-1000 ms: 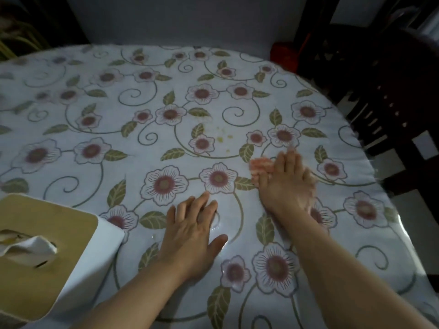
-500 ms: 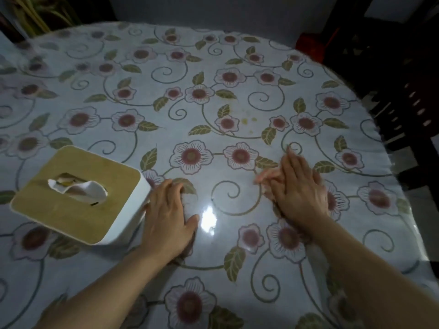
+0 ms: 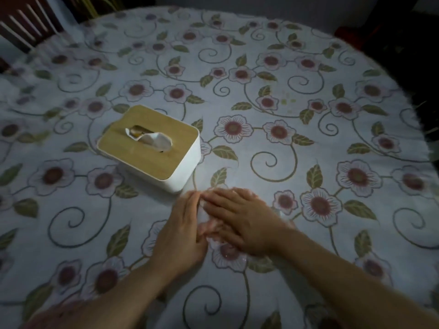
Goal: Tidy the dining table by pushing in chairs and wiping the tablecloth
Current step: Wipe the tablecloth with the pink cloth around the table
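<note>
The round table carries a white tablecloth [image 3: 273, 55] printed with pink flowers and green leaves. My right hand [image 3: 242, 219] lies flat with its fingers pointing left, pressing a pink cloth [image 3: 210, 227] onto the tablecloth; only a small part of the cloth shows from under the palm. My left hand [image 3: 183, 229] rests flat beside it, its fingers touching the right hand's fingertips. A few small yellowish stains [image 3: 287, 100] mark the cloth farther back. A dark wooden chair back [image 3: 26, 22] shows at the far left corner.
A white tissue box with a wooden lid [image 3: 152, 146] stands just behind and left of my hands, a tissue poking out of its slot. The table's right edge drops into dark floor, where a red object [image 3: 342, 32] sits at the far right.
My right hand slid the pink cloth left and toward me until it met the left hand. The view swung left, so the tissue box now sits near the middle.
</note>
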Demonstrator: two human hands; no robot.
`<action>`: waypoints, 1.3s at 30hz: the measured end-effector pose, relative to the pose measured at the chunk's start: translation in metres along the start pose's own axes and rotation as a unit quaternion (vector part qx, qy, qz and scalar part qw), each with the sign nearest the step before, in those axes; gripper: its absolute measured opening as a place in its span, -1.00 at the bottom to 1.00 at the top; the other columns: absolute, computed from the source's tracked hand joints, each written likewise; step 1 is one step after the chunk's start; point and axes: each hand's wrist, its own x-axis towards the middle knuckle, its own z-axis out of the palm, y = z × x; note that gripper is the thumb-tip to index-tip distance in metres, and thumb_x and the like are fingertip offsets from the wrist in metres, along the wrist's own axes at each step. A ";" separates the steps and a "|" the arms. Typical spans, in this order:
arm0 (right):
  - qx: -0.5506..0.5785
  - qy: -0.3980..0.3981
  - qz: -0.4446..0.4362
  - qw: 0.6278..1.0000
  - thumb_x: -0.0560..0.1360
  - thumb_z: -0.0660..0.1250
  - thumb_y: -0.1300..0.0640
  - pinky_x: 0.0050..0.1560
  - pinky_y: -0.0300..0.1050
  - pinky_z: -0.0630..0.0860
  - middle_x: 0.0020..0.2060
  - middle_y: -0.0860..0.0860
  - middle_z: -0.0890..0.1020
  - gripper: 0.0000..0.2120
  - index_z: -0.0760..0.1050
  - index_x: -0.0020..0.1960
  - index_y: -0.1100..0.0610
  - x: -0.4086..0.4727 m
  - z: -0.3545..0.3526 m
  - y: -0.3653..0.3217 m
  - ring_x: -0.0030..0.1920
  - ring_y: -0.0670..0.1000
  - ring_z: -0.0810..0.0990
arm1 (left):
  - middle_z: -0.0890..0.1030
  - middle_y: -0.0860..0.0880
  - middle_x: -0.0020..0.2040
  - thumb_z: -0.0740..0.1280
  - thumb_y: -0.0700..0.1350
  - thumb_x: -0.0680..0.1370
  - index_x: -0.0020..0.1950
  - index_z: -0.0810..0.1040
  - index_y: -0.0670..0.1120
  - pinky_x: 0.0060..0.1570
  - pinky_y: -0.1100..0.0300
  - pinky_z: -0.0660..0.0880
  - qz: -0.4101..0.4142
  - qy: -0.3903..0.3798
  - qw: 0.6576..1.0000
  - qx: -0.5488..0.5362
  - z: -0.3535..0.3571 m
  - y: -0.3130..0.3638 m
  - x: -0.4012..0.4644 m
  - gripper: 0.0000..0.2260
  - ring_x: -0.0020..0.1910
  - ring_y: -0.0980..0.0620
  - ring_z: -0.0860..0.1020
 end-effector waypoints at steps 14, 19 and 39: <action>0.001 0.022 0.109 0.994 0.59 -0.14 -0.19 0.48 0.12 0.00 0.53 0.01 0.09 -0.44 0.09 0.51 0.05 0.009 0.036 -0.164 0.53 0.02 -0.05 | 0.35 -0.12 0.36 0.21 -0.22 0.48 0.37 0.26 -0.11 0.23 -0.01 0.36 -0.081 0.052 0.995 0.020 -0.021 -0.059 -0.074 -0.55 0.28 -0.11 0.36; -0.022 -0.001 0.084 0.996 0.59 -0.07 -0.18 0.46 0.07 -0.04 0.54 -0.09 0.01 -0.45 0.00 0.53 -0.05 -0.086 0.049 -0.184 0.53 -0.05 -0.06 | 0.16 -0.07 0.51 0.23 -0.26 0.45 0.40 0.27 -0.11 0.32 -0.01 0.29 -0.019 -0.007 0.997 0.073 -0.023 -0.069 -0.102 -0.49 0.45 -0.08 0.17; -0.023 0.047 0.402 0.914 0.54 -0.09 -0.17 0.44 0.16 0.10 0.55 -0.02 0.00 -0.40 0.00 0.54 0.01 -0.220 0.066 -0.236 0.53 0.03 -0.03 | 0.10 -0.22 0.47 0.29 -0.20 0.43 0.39 0.22 -0.11 0.27 -0.10 0.30 0.094 -0.092 0.983 0.131 0.023 -0.011 -0.170 -0.45 0.39 -0.22 0.14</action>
